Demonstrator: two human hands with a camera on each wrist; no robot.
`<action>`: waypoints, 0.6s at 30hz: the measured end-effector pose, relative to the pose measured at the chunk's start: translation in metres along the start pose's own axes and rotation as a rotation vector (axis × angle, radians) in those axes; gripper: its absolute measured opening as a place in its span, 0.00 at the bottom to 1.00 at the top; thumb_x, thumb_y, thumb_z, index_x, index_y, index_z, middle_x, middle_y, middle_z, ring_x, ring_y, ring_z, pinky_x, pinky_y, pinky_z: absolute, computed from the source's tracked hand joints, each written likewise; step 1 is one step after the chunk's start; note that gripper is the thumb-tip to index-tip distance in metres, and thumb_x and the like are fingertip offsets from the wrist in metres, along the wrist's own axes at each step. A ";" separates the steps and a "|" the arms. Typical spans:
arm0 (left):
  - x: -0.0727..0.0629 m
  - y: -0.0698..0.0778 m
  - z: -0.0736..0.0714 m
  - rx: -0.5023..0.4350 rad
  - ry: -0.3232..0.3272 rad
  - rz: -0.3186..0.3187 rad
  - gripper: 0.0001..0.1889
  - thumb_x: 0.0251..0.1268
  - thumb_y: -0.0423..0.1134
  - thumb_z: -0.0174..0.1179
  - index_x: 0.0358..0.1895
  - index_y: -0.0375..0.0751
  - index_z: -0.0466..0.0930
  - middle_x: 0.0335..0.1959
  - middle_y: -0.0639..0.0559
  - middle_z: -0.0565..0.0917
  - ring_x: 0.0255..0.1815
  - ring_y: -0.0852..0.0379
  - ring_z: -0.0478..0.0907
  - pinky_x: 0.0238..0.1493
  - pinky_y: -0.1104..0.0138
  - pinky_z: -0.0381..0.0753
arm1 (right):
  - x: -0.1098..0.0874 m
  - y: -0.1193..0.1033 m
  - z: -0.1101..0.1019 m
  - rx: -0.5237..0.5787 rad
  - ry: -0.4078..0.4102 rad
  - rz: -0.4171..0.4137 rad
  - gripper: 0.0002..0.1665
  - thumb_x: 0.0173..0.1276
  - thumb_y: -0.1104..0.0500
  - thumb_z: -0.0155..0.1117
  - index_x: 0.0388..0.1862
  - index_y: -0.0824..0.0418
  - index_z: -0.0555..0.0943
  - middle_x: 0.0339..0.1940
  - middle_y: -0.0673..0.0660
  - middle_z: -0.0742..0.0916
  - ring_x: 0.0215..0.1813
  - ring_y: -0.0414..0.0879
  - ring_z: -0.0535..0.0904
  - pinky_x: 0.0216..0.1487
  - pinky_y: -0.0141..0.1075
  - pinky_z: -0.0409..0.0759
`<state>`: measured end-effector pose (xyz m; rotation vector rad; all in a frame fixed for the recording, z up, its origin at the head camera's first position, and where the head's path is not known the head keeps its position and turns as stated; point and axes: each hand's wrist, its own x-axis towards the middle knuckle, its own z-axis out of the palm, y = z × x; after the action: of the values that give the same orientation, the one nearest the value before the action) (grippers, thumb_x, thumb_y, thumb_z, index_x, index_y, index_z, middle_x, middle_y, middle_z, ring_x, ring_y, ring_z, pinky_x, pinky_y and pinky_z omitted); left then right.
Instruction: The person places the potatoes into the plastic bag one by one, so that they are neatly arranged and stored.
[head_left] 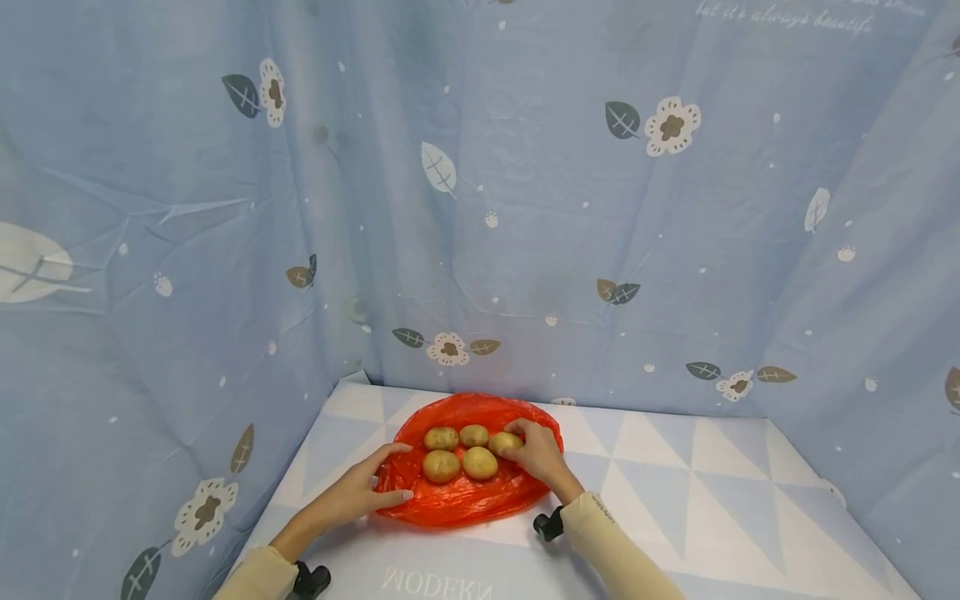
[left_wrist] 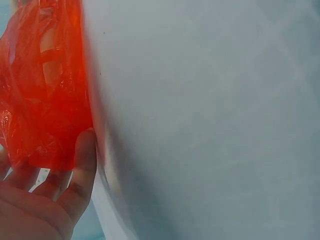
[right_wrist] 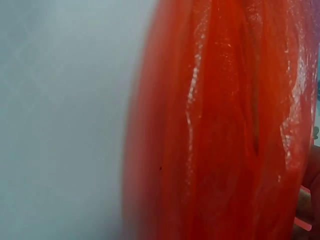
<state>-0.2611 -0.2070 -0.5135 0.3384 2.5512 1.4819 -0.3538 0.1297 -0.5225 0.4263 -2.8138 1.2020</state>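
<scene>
Several potatoes [head_left: 441, 467] lie in two rows on a spread red plastic bag [head_left: 450, 510]. My right hand [head_left: 542, 454] holds the potato [head_left: 505, 443] at the right end of the far row, thumb and fingers at its sides. At the bag's left edge my left hand [head_left: 360, 487] touches the red plastic, thumb and forefinger spread apart. The left wrist view shows the fingers [left_wrist: 86, 160] against the bag's crumpled edge [left_wrist: 50, 105]. In the right wrist view the bag's side [right_wrist: 220, 125] hides most of my right hand.
The table is covered with a white and blue triangle-patterned cloth [head_left: 720, 500], with printed lettering near its front. A blue curtain [head_left: 540, 208] with flowers and leaves hangs behind and along both sides. Black wrist mounts [head_left: 550, 523] sit at both sleeves.
</scene>
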 end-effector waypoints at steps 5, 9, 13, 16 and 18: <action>0.002 0.002 0.000 -0.014 -0.028 -0.010 0.37 0.63 0.48 0.73 0.74 0.52 0.67 0.73 0.41 0.69 0.69 0.37 0.68 0.65 0.33 0.68 | -0.004 0.001 -0.006 -0.014 0.014 -0.029 0.20 0.63 0.56 0.79 0.51 0.61 0.85 0.49 0.55 0.88 0.54 0.53 0.82 0.60 0.52 0.80; 0.003 0.003 -0.003 0.003 -0.051 0.006 0.37 0.64 0.48 0.72 0.75 0.51 0.66 0.73 0.41 0.69 0.68 0.39 0.69 0.65 0.35 0.70 | -0.014 -0.002 -0.019 -0.008 0.056 -0.097 0.18 0.66 0.60 0.75 0.53 0.63 0.85 0.49 0.58 0.88 0.53 0.55 0.83 0.57 0.52 0.82; 0.001 0.005 -0.011 0.058 -0.077 0.051 0.37 0.65 0.49 0.72 0.74 0.49 0.67 0.71 0.43 0.71 0.65 0.42 0.71 0.64 0.41 0.73 | -0.027 -0.007 -0.039 0.003 0.102 -0.175 0.17 0.67 0.63 0.73 0.54 0.64 0.84 0.50 0.61 0.88 0.50 0.56 0.84 0.52 0.48 0.85; -0.001 0.009 -0.021 0.115 -0.094 0.113 0.37 0.65 0.49 0.72 0.73 0.45 0.67 0.68 0.45 0.73 0.59 0.47 0.74 0.59 0.51 0.78 | -0.037 -0.008 -0.059 0.005 0.135 -0.203 0.18 0.67 0.63 0.74 0.55 0.64 0.84 0.50 0.61 0.88 0.48 0.55 0.85 0.47 0.45 0.86; -0.003 0.012 -0.028 0.134 -0.097 0.144 0.36 0.66 0.49 0.71 0.73 0.43 0.67 0.66 0.45 0.75 0.55 0.48 0.75 0.51 0.57 0.80 | -0.045 -0.005 -0.073 -0.016 0.167 -0.204 0.19 0.67 0.62 0.74 0.55 0.63 0.84 0.50 0.61 0.88 0.47 0.55 0.84 0.45 0.44 0.87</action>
<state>-0.2643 -0.2253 -0.4887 0.6099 2.6020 1.3057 -0.3137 0.1889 -0.4747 0.5676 -2.5667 1.1165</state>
